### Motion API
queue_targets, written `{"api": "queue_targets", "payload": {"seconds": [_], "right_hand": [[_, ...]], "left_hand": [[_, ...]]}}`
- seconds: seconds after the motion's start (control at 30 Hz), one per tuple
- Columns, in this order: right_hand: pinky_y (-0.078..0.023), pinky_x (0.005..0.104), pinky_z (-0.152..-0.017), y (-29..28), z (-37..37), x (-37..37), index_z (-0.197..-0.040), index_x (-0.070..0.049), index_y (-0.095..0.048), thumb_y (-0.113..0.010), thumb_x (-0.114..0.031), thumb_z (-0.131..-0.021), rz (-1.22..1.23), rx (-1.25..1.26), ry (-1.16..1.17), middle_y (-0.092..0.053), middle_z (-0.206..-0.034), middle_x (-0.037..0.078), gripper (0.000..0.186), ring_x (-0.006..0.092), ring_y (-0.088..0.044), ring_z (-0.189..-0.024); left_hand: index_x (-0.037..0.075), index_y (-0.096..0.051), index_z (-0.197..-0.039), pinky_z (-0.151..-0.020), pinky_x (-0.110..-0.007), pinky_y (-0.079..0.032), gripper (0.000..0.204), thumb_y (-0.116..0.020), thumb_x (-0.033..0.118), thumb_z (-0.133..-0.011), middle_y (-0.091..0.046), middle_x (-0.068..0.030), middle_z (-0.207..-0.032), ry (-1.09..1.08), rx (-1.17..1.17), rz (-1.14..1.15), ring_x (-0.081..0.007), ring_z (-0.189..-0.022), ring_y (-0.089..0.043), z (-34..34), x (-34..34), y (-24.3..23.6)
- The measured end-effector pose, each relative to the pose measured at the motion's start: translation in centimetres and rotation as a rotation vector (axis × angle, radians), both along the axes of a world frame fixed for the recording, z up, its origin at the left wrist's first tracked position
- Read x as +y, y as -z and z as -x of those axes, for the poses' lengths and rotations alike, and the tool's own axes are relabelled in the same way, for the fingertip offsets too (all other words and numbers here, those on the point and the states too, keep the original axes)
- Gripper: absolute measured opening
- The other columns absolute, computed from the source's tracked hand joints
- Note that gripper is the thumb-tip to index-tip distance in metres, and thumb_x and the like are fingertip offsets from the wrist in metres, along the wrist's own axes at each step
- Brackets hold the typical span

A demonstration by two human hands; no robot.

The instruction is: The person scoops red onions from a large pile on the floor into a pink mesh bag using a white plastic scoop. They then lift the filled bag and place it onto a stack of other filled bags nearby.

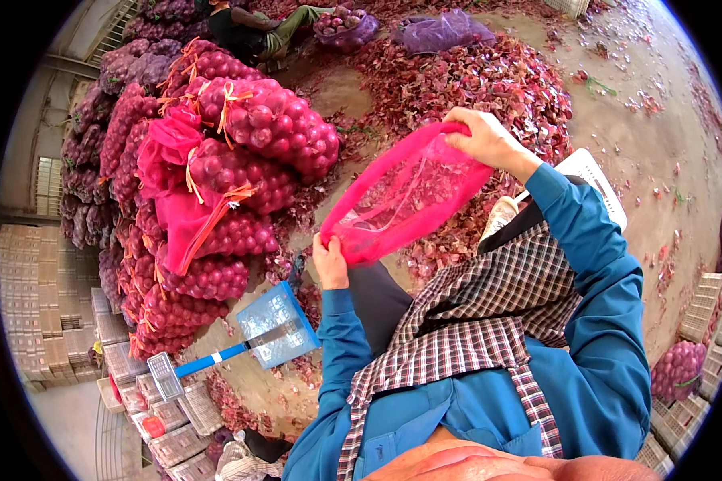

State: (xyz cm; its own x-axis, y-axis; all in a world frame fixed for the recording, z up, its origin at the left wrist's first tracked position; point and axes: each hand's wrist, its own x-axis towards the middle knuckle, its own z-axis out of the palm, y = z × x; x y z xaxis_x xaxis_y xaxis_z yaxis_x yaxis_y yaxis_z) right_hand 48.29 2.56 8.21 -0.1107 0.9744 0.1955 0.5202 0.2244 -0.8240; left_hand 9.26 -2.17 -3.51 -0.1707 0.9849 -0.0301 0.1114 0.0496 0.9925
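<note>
A bright pink mesh sack (409, 196) is stretched between my two hands in front of me. My left hand (329, 260) is closed on its near left edge. At the far right end, my right hand (485, 140) pinches the rim. Between them the sack hangs wide and see-through, with onion skins showing through the net; no onions are visible inside it. Full mesh sacks of red onions (277, 124) are piled to my left, tied with orange string. Loose pink netting (168, 160) lies over that pile.
A blue shovel (277, 325) rests left of my knees. Red onion skins (489, 80) are heaped ahead. Beyond are a purple sack (445, 32), an onion-filled purple sack (345, 28) and a seated person (253, 32). Crates (172, 417) stand lower left; a white plastic item (598, 184) is at right.
</note>
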Motion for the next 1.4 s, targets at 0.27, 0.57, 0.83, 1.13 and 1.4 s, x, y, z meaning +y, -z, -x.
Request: {"api": "queue_targets", "payload": {"seconds": [0.27, 0.57, 0.83, 1.13, 1.4], "right_hand": [[-0.047, 0.042, -0.076, -2.1, 1.4, -1.4, -0.097, 0.003, -0.062, -0.06, -0.023, -0.071, 0.212, -0.154, -0.459, -0.063, -0.087, 0.023, 0.036, 0.0355, -0.061, -0.084], [-0.045, 0.0459, -0.077, -0.7, 0.2, -1.9, -0.093, 0.004, -0.058, -0.058, -0.021, -0.084, 0.044, -0.228, -0.272, -0.062, -0.089, 0.025, 0.027, 0.0411, -0.058, -0.087], [-0.042, 0.049, -0.064, -0.7, -0.3, -2.3, -0.089, 0.004, -0.053, -0.054, -0.023, -0.089, 0.026, -0.281, -0.2, -0.058, -0.075, 0.028, 0.027, 0.0436, -0.057, -0.072], [-0.047, 0.0411, -0.072, -1.5, 0.5, -2.7, -0.103, 0.002, -0.058, -0.066, -0.029, -0.08, 0.073, -0.172, -0.413, -0.062, -0.086, 0.022, 0.04, 0.0335, -0.061, -0.08], [-0.048, 0.0404, -0.074, 0.6, 0.3, -1.3, -0.099, -0.001, -0.061, -0.062, -0.017, -0.085, -0.185, -0.227, -0.137, -0.064, -0.088, 0.017, 0.021, 0.03, -0.062, -0.081]], "left_hand": [[0.007, -0.055, -0.105, -0.068, -0.035, -0.056, 0.015, -0.051, 0.002, -0.092, -0.063, -0.0063, -0.098, -0.342, -0.45, -0.055, -0.0199, -0.087, -0.064, 6.9, 0.8, 1.3], [0.004, -0.055, -0.114, -0.077, -0.033, -0.055, 0.026, -0.053, 0.003, -0.089, -0.064, -0.007, -0.102, -0.148, -0.322, 0.113, -0.0216, -0.088, -0.064, 4.5, -1.4, 1.1], [0.003, -0.055, -0.115, -0.08, -0.038, -0.054, 0.024, -0.051, 0.003, -0.092, -0.065, -0.0076, -0.104, 0.024, -0.777, 0.27, -0.0206, -0.09, -0.064, 2.0, -3.1, -2.3], [0.005, -0.056, -0.116, -0.079, -0.037, -0.055, 0.023, -0.052, 0.016, -0.096, -0.065, -0.0064, -0.107, -0.105, -0.743, 0.082, -0.0218, -0.091, -0.064, 5.0, -1.5, 1.0], [0.006, -0.056, -0.118, -0.081, -0.037, -0.054, 0.024, -0.052, 0.015, -0.096, -0.065, -0.0074, -0.108, -0.093, -0.628, -0.013, -0.0215, -0.096, -0.063, 4.8, 0.5, -3.7]]}}
